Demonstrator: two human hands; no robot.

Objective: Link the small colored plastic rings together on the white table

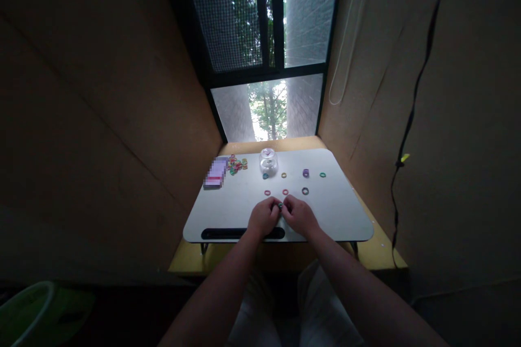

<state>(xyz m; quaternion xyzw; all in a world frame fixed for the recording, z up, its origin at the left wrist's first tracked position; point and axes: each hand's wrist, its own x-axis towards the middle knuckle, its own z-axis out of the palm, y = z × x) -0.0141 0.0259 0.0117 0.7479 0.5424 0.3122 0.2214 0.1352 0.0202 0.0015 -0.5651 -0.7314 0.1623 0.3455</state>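
Observation:
My left hand (265, 216) and my right hand (298, 214) meet near the front of the white lap table. Their fingertips are pinched together around a small dark greenish band (280, 206), mostly hidden by the fingers. Just beyond lie ring-shaped bands like small hair ties: a pink band (267, 192), a red band (285, 192) and a dark grey band (305, 191). Farther back sit a blue band (265, 176), a yellow band (284, 175), purple bands (305, 173) and a green band (323, 174). A clear round jar (268, 162) stands behind the blue one.
A pile of mixed coloured bands (236, 165) lies at the back left, beside a blurred phone-like object (215, 172). The white table (342, 211) has a black slot (223, 233) along its front edge. Walls close in on both sides; a black cord (414, 92) hangs right.

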